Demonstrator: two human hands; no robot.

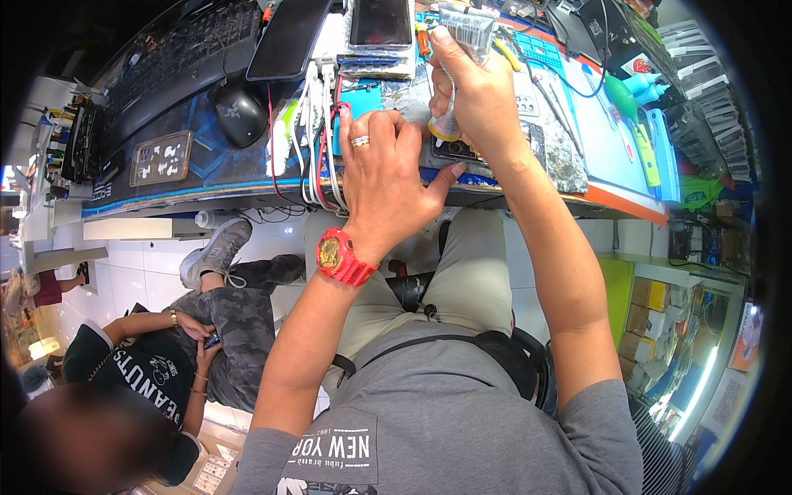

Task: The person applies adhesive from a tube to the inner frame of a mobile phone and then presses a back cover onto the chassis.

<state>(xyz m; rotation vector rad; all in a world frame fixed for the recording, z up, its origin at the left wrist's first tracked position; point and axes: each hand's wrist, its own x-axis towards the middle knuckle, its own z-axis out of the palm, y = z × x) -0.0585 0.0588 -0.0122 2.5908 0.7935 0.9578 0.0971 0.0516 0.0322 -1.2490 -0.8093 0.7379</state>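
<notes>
My right hand [478, 99] is closed round a grey squeeze tube [472, 33] with a barcode on its flat end. Its yellow-and-white tip end [444, 129] points down at an opened phone [454, 151] lying on the grey work mat [569, 175]. Beside the phone, at the bench's front edge, my left hand [388, 169] rests with its thumb stretched toward the phone's lower left corner. The other left fingers bend forward next to white and red cables [318, 157]; their tips are partly hidden, and I see nothing held in them.
A black mouse [238, 111], a keyboard [181, 70] and a clear phone case [162, 158] lie on the left. Ahead are a large dark phone [289, 41] and a smaller one [381, 23]. Tweezers [559, 111] and a green bulb blower [619, 95] lie right. Another person [148, 355] sits at left.
</notes>
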